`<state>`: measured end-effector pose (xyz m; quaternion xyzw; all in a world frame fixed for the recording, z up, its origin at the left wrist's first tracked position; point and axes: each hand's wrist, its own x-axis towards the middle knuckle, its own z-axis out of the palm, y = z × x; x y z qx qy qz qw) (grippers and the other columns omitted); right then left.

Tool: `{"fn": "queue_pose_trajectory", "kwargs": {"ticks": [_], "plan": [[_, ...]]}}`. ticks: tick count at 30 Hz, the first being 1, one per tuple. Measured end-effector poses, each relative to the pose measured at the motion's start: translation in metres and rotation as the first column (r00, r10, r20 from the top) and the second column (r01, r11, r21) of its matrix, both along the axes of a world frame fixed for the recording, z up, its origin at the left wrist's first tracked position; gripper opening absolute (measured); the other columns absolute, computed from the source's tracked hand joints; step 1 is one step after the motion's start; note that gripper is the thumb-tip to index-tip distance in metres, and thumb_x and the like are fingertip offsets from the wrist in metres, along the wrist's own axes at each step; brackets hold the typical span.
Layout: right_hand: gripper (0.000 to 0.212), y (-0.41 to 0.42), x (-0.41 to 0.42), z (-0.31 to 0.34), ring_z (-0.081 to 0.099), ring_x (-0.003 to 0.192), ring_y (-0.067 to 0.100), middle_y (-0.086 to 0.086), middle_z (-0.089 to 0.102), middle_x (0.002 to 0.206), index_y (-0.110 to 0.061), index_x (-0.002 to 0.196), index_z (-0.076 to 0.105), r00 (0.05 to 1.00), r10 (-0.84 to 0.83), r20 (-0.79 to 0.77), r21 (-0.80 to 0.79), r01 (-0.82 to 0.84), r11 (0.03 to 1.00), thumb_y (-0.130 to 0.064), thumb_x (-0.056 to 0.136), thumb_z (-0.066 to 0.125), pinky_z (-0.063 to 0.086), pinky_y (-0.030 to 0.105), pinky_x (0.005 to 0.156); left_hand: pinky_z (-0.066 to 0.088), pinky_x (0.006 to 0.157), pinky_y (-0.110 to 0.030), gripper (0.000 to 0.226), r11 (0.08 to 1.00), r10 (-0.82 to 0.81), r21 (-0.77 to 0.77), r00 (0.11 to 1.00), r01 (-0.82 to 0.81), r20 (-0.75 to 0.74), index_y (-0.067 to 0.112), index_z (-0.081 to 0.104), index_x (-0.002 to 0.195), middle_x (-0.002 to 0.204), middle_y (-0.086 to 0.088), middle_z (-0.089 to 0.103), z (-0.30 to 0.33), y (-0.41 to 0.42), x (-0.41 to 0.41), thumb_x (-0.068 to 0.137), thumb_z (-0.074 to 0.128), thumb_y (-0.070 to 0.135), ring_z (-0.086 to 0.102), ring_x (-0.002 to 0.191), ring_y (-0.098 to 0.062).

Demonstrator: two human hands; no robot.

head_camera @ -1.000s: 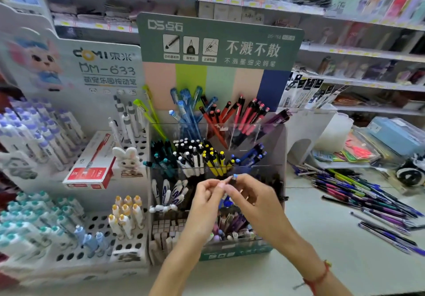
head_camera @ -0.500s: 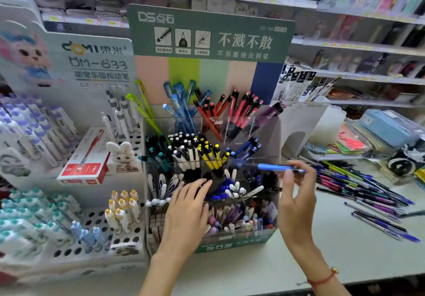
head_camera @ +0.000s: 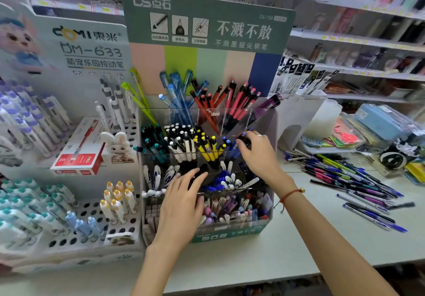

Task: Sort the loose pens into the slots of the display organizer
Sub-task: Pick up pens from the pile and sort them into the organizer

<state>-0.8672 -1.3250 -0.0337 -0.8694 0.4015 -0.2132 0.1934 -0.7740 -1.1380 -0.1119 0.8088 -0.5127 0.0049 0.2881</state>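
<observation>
2 hands reach into 1 display organizer.

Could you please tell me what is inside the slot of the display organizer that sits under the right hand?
Blue-capped pens stand in that slot of the display organizer. The right hand covers the rest, so whether its grip holds a pen cannot be seen.

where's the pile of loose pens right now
In the head view the loose pens lie spread on the white counter to the right of the display organizer, just beyond the right hand.
</observation>
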Motion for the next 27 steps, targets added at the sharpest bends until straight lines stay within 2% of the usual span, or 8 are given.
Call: {"fn": "queue_pose_trajectory", "kwargs": {"ticks": [5,8,11,15,17,19,23,27], "plan": [[0.052,0.017,-0.027,-0.003,0.042,0.122,0.018,-0.001,0.05,0.135,-0.022,0.143,0.042,0.988,0.088,0.124,-0.05,-0.083,0.995,-0.019,0.094,0.058,0.037,0.027,0.097,0.022,0.116,-0.04,0.057,0.994,0.026,-0.111,0.999,-0.023,0.03,0.021,0.05,0.138,0.141,0.003,0.048,0.011,0.0,-0.008,0.084,0.068,0.014,0.034,0.133,-0.014],[0.049,0.02,-0.056,-0.008,0.042,0.124,0.009,-0.007,0.052,0.133,-0.024,0.139,0.047,0.974,0.105,0.203,-0.091,-0.088,0.992,-0.018,0.093,0.06,0.031,0.017,0.1,0.036,0.109,-0.044,0.049,0.976,0.015,-0.22,0.999,-0.004,0.047,0.017,0.055,0.132,0.133,0.003,0.055,0.027,-0.013,-0.023,0.085,0.068,0.012,0.043,0.126,-0.014],[0.038,0.006,-0.1,-0.014,0.049,0.118,0.011,-0.006,0.058,0.123,-0.021,0.129,0.056,0.977,0.071,0.2,-0.078,-0.057,0.995,-0.017,0.092,0.061,0.036,0.021,0.1,0.038,0.104,-0.033,0.041,0.961,-0.061,-0.268,0.997,0.072,0.047,0.019,0.058,0.127,0.124,0.007,0.06,0.042,-0.04,-0.046,0.087,0.065,0.011,0.05,0.117,-0.011],[0.029,-0.027,-0.176,-0.037,0.056,0.112,0.015,-0.007,0.064,0.115,-0.023,0.119,0.063,0.994,-0.065,0.083,0.001,0.065,0.998,-0.019,0.091,0.063,0.041,0.037,0.101,0.043,0.077,-0.024,0.031,0.939,-0.214,-0.265,0.976,0.217,0.043,0.022,0.061,0.118,0.108,0.009,0.064,0.045,-0.091,-0.1,0.088,0.055,0.019,0.057,0.091,-0.009],[0.025,-0.051,-0.218,-0.056,0.057,0.109,0.015,-0.009,0.064,0.113,-0.025,0.116,0.064,0.991,-0.136,-0.007,0.07,0.136,0.988,-0.022,0.092,0.062,0.041,0.038,0.099,0.044,0.071,-0.021,0.031,0.932,-0.291,-0.209,0.955,0.297,0.059,0.025,0.06,0.118,0.105,0.013,0.064,0.04,-0.12,-0.133,0.088,0.055,0.023,0.058,0.088,-0.006],[0.023,-0.077,-0.262,-0.078,0.057,0.108,0.015,-0.01,0.065,0.11,-0.027,0.115,0.064,0.973,-0.206,-0.099,0.129,0.218,0.967,-0.024,0.092,0.061,0.042,0.04,0.098,0.046,0.068,-0.019,0.032,0.916,-0.363,-0.161,0.93,0.367,0.05,0.026,0.061,0.117,0.106,0.014,0.065,0.029,-0.151,-0.163,0.086,0.065,0.021,0.058,0.089,-0.004],[0.032,-0.124,-0.334,-0.114,0.055,0.114,0.02,-0.005,0.064,0.116,-0.025,0.124,0.059,0.898,-0.342,-0.275,0.187,0.399,0.898,-0.027,0.093,0.059,0.041,0.039,0.097,0.048,0.077,-0.021,0.032,0.905,-0.426,-0.017,0.902,0.426,-0.066,0.026,0.061,0.118,0.115,0.015,0.062,-0.009,-0.211,-0.197,0.087,0.064,0.017,0.057,0.104,-0.006],[0.049,-0.173,-0.392,-0.147,0.046,0.123,0.024,0.007,0.052,0.133,-0.017,0.142,0.038,0.779,-0.367,-0.509,0.145,0.498,0.855,-0.03,0.097,0.051,0.039,0.034,0.094,0.045,0.092,-0.026,0.037,0.898,-0.41,0.106,0.9,0.427,-0.149,0.024,0.061,0.123,0.13,0.01,0.058,-0.057,-0.276,-0.221,0.088,0.06,0.01,0.052,0.12,-0.011]]}}
